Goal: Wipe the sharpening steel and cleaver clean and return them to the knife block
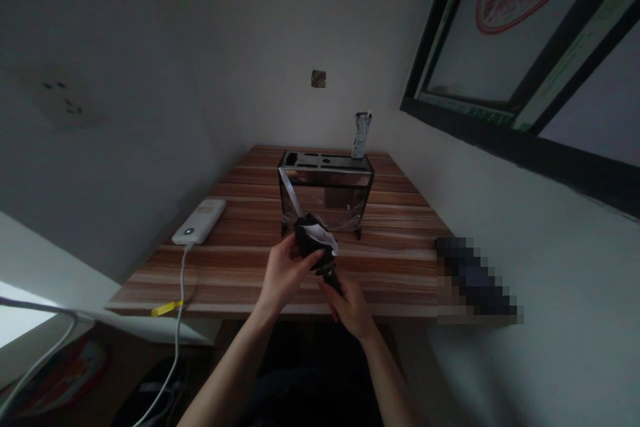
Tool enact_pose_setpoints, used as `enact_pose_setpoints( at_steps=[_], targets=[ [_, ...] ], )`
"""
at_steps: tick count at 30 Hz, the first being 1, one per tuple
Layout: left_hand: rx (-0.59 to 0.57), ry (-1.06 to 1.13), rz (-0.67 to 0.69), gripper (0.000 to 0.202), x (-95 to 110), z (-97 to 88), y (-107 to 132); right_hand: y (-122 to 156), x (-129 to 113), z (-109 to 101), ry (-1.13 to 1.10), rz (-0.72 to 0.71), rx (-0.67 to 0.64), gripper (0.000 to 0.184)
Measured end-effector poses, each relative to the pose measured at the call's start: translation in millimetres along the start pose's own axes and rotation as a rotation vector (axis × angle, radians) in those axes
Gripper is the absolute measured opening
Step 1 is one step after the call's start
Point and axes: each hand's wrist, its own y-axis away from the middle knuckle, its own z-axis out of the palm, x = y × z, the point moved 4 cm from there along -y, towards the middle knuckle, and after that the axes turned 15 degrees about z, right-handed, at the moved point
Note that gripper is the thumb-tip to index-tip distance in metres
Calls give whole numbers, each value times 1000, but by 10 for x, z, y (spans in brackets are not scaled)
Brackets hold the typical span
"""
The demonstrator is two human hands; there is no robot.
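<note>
A long narrow knife [291,192] points up and to the left, its pale blade coming out of a bunched black cloth with a white patch [316,235]. My left hand [286,268] presses this cloth around the lower blade, thumb on top. On the dark handle [332,278], the fingers of my right hand [351,303] are closed. Just beyond the blade stands a knife rack [327,173] with slots in its dark top and clear sides. The blade's tip overlaps the rack's left front edge in view; whether they touch, I cannot tell.
A silvery wrapped item [361,135] rises upright from the rack's right end. Left on the striped wooden table [400,213] lies a white power bank [201,220], its white cable [181,307] with a yellow tag [167,309] hanging over the front edge. A blurred dark object [475,277] lies at the right edge.
</note>
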Motion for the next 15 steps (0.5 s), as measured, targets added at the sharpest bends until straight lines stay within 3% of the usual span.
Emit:
enact_pose_setpoints(
  at_steps=[15],
  targets=[
    [139,60,67,40,315,-293,-426,-7,142,-21,108,26,56,41]
  ],
)
